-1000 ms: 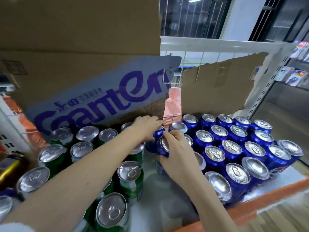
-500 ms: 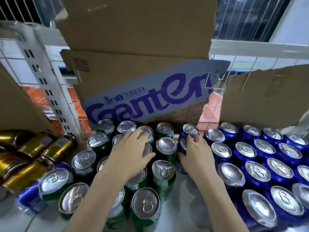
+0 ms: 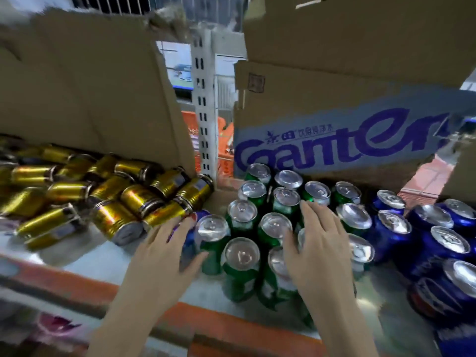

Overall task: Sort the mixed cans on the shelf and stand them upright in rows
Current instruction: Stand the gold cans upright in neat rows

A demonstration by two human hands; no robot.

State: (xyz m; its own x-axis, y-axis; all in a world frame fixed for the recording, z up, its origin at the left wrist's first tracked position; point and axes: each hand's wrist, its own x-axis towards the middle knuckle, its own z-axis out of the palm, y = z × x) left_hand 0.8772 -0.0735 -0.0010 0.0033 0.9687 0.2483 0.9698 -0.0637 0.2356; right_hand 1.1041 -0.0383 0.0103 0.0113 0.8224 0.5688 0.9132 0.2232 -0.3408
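On the white shelf with an orange front edge (image 3: 244, 328), a cluster of upright green aluminium cans with silver tops (image 3: 242, 269) stands in the middle, in front of a torn brown cardboard box printed with blue lettering (image 3: 334, 148). To its right stand upright dark blue aluminium cans (image 3: 438, 253) in rows, and to its left shiny gold cans (image 3: 116, 199) lie on their sides in a loose heap before a plain brown cardboard sheet (image 3: 90, 86). The left hand (image 3: 159, 256) reaches with fingers spread and relaxed towards a single blue can lying at the left edge of the green cluster (image 3: 189, 237); its fingertips touch or nearly touch that can, but blur hides which. The right hand (image 3: 316, 251) lies flat, fingers straight and together, over the tops of the green cans at the right of the cluster, gripping nothing.
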